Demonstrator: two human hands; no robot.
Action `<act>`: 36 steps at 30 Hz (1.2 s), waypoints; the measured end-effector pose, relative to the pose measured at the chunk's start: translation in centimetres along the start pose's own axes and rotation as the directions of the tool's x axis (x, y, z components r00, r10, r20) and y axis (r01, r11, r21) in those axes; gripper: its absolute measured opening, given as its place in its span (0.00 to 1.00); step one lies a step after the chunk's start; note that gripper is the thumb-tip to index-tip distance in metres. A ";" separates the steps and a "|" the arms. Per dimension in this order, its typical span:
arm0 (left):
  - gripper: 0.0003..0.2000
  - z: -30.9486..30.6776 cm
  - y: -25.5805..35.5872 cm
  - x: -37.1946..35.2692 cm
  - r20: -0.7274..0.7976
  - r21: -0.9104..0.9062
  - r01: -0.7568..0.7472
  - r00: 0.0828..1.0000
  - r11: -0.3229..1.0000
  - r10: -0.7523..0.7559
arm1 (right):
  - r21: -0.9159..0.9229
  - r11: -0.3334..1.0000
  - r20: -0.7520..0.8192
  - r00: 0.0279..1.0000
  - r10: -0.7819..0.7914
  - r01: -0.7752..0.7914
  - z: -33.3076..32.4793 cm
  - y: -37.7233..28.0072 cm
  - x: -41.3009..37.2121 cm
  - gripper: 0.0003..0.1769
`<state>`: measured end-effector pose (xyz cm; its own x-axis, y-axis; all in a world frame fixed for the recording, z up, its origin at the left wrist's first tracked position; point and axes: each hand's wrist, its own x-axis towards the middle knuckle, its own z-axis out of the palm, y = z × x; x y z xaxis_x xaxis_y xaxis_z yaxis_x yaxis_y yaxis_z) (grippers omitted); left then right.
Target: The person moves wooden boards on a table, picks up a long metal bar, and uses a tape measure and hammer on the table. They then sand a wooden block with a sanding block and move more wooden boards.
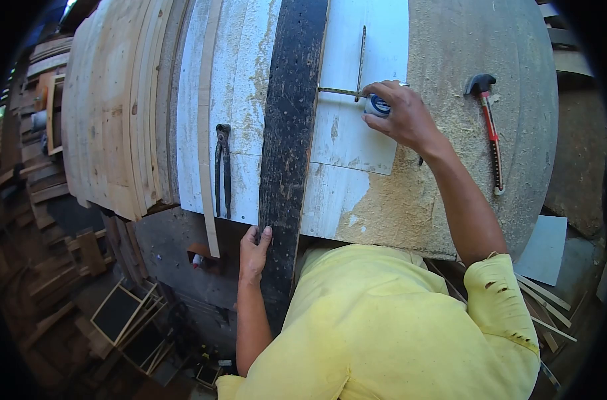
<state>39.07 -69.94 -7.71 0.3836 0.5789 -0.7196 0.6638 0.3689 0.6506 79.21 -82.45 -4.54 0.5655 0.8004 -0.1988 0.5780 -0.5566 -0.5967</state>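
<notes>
My right hand (405, 115) is closed around a tape measure (378, 105) above the white panel (357, 140). Its short run of blade (340, 90) reaches left to the edge of a long black board (287, 127). A thin dark marked strip (363, 60) lies lengthwise on the panel, meeting the blade near the tape's case. Down at the bench's near edge, my left hand (254, 257) grips the left side of the black board, thumb against it. The board runs away from me and overhangs the near edge.
Pincers (223, 170) lie left of the board beside a narrow wood strip (209, 133). On the right, a red-handled hammer (488, 127) rests amid sawdust (397, 207). Planks (120, 100) are stacked at far left. Wooden frames (127, 317) and offcuts lie on the floor.
</notes>
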 end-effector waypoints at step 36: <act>0.22 -0.5 2.1 -0.5 -0.086 0.454 0.062 0.996 0.889 -0.026 | 0.040 0.995 -0.137 0.987 -0.084 0.090 0.9 -0.4 -0.5 0.24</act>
<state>39.91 -69.07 -5.83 0.3097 0.6291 -0.7130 0.9054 0.0339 0.4232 78.15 -82.45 -4.94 0.5904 0.8061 -0.0397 0.6024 -0.4729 -0.6430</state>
